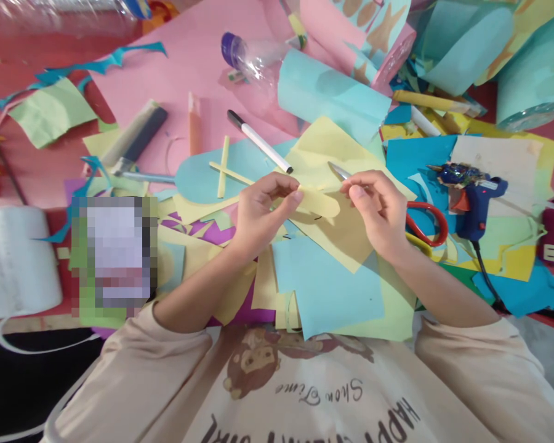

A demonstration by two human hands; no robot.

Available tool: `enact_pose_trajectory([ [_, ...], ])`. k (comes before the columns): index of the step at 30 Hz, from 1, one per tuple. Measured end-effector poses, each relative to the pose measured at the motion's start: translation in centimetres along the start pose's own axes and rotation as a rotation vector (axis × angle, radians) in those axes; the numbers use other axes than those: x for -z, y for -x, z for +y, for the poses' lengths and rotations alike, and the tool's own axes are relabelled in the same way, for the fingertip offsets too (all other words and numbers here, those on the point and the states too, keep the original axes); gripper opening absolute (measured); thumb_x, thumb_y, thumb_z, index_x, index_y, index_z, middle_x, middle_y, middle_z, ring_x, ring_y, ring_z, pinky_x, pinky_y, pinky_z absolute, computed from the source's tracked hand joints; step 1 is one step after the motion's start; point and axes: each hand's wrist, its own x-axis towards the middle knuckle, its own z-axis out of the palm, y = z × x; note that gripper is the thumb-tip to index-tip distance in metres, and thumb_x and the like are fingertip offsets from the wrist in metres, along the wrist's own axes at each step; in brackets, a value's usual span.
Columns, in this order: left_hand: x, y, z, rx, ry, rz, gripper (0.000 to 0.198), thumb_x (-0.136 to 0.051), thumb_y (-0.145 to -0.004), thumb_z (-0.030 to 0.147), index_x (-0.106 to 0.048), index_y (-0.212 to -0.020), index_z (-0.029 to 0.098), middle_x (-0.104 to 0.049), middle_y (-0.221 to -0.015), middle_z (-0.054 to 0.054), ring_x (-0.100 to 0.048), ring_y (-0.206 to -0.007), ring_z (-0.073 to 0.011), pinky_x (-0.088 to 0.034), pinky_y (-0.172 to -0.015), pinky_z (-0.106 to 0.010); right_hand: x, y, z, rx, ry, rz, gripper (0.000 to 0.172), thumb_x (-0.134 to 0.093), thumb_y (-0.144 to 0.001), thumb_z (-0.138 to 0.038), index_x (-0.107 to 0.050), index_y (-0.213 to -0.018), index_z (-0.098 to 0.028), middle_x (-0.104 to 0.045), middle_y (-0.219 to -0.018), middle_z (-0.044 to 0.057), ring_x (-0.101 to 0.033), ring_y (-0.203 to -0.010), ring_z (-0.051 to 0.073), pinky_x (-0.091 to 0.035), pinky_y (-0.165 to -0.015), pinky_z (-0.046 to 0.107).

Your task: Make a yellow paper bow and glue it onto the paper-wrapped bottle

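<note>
My left hand (pixel 270 206) pinches a small pale-yellow paper cutout (pixel 321 202) with a rounded end, holding it over a larger yellow sheet (pixel 337 237). The cutout carries a short dark mark near its lower edge. My right hand (pixel 373 206) is closed at the cutout's right side, its fingers around the middle of a pair of scissors (pixel 436 223). A pointed metal tip shows beyond the fingertips, and the red and yellow handle loops show behind the hand. The exact grip is hidden. Just beyond my left hand lies a white marker (pixel 265 146) with black ends.
A blue glue gun (pixel 477 200) with a dark cord lies at right. Blue paper wraps a bottle (pixel 335 92) at the back. Crossed yellow strips (pixel 223 166) rest on a rounded blue piece. Blue sheets (pixel 332 277) lie in front; a white device (pixel 21 261) stands at left.
</note>
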Motion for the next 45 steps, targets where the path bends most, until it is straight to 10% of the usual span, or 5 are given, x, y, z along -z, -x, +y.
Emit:
enact_pose_trajectory([
  [14,-0.1,0.8,-0.2,-0.11,-0.123,-0.014,0.024,-0.065,-0.085,0.028,-0.058,-0.108,0.023,-0.065,-0.078,0.002,-0.067,-0.07,-0.0103,-0.057,-0.068,-0.026,-0.7,-0.1,0.0,-0.286,-0.171,-0.452,0.014,-0.069,-0.082,-0.027,-0.059,-0.079,-0.018,-0.065,-0.075,-0.001,-0.063,-0.07,0.011,-0.053,-0.068,0.025],
  [23,-0.3,0.8,0.4,-0.146,-0.145,-0.205,0.016,-0.065,-0.085,0.028,-0.062,-0.097,0.019,-0.069,-0.086,-0.002,-0.066,-0.073,-0.01,-0.057,-0.068,-0.023,-0.5,-0.1,0.0,-0.15,-0.153,-0.263,0.009,-0.065,-0.086,-0.023,-0.06,-0.078,-0.02,-0.063,-0.071,-0.003,-0.057,-0.062,0.008,-0.049,-0.057,0.021],
  [45,-0.3,0.8,0.9,-0.195,-0.194,-0.211,0.012,-0.064,-0.086,0.022,-0.061,-0.075,0.019,-0.065,-0.071,0.0,-0.059,-0.063,-0.0082,-0.049,-0.057,-0.021,-0.6,-0.1,-0.3,0.022,0.002,-0.253,0.012,-0.064,-0.088,-0.025,-0.061,-0.078,-0.021,-0.066,-0.072,-0.002,-0.059,-0.066,0.01,-0.049,-0.063,0.025],
])
